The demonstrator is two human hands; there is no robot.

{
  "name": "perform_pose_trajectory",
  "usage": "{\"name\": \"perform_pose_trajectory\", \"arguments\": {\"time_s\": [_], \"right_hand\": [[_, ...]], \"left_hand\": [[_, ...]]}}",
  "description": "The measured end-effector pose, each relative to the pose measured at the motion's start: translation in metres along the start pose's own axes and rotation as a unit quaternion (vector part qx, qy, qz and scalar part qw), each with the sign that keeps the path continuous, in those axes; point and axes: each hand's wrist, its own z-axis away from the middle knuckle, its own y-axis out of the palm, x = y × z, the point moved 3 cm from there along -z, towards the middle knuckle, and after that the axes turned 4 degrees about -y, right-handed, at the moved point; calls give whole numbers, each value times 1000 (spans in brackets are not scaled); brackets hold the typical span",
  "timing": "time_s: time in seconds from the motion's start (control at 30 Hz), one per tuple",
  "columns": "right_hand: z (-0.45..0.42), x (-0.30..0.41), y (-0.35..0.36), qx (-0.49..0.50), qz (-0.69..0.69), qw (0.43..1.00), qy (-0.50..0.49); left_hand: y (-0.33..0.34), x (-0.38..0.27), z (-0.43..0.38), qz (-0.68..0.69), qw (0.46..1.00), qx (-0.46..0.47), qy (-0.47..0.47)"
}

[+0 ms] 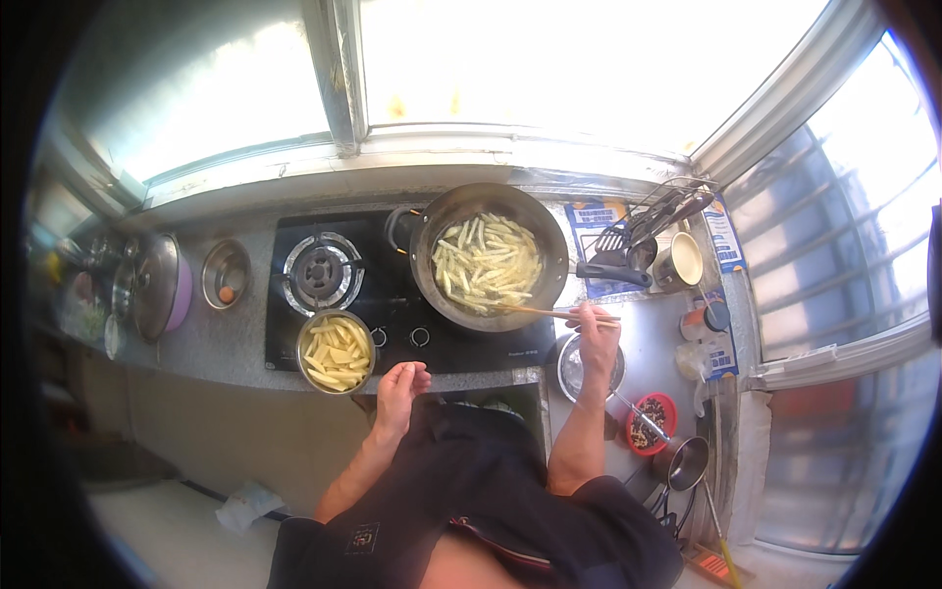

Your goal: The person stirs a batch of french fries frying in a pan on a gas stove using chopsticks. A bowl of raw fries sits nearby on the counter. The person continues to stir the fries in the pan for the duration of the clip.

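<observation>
A wok [486,193] stands on the black gas hob [464,355], holding potato strips [489,258] in bubbling oil. My right hand [597,335] grips a pair of wooden chopsticks [541,312], whose tips reach into the near side of the wok at the potatoes. In front of my body, my left hand [401,386] hovers with fingers loosely curled together and nothing visible in it. Just to its left, a metal bowl [304,377] of pale cut potato strips [338,350] stands at the hob's front edge, close to the unlit-looking left burner [320,272].
A mesh strainer [568,368] lies right of the hob, beside a red bowl [671,412] and a small saucepan [681,464]. Utensils [625,235] and a cream-lined mug [681,259] stand behind. Leftward are a metal bowl with an egg [226,254] and a lidded pot [158,287].
</observation>
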Motion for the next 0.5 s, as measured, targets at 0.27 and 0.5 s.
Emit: {"name": "perform_pose_trajectory", "arguments": {"time_s": [0.27,0.5], "right_hand": [[2,-6,10,96,40,995,11],[1,1,-1,-7,43,997,71]], "left_hand": [[-1,1,-2,6,1000,4,4],[1,0,-4,-2,1000,7,2]]}}
